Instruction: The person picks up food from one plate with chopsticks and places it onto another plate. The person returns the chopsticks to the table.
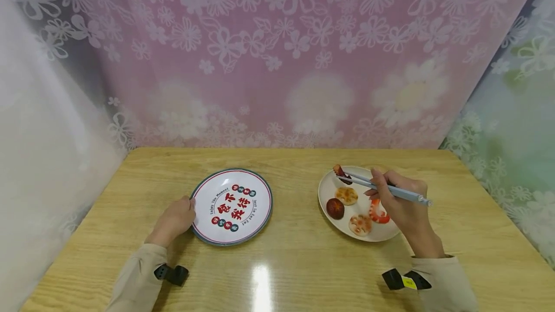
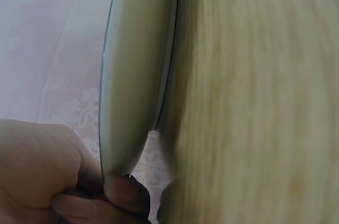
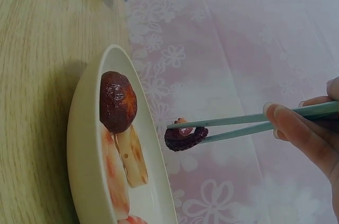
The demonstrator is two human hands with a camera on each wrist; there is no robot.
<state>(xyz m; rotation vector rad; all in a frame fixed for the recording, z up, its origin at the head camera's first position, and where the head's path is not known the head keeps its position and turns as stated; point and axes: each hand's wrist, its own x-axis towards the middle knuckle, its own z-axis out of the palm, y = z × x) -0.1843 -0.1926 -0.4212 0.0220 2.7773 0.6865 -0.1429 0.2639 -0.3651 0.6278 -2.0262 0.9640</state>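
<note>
At the left, my left hand (image 1: 177,218) pinches the rim of a white plate (image 1: 260,206) with a dark green edge and red printed characters. The left wrist view shows the thumb and fingers at that rim (image 2: 108,144). My right hand (image 1: 405,206) grips pale blue chopsticks (image 1: 405,193). Between their tips is a dark purple, curled piece of food with a bumpy edge (image 3: 185,140), resembling octopus tentacle. It hangs above the far side of a cream plate (image 1: 381,236), apart from the food there.
On the cream plate lie a brown mushroom-like cap (image 1: 335,209), two browned pale slices, one farther back (image 1: 346,196) and one in front (image 1: 360,225), and a red-and-white shrimp-like piece (image 1: 376,213). Both plates stand on a wooden table (image 1: 299,273). A flowered pink curtain (image 1: 277,85) hangs behind.
</note>
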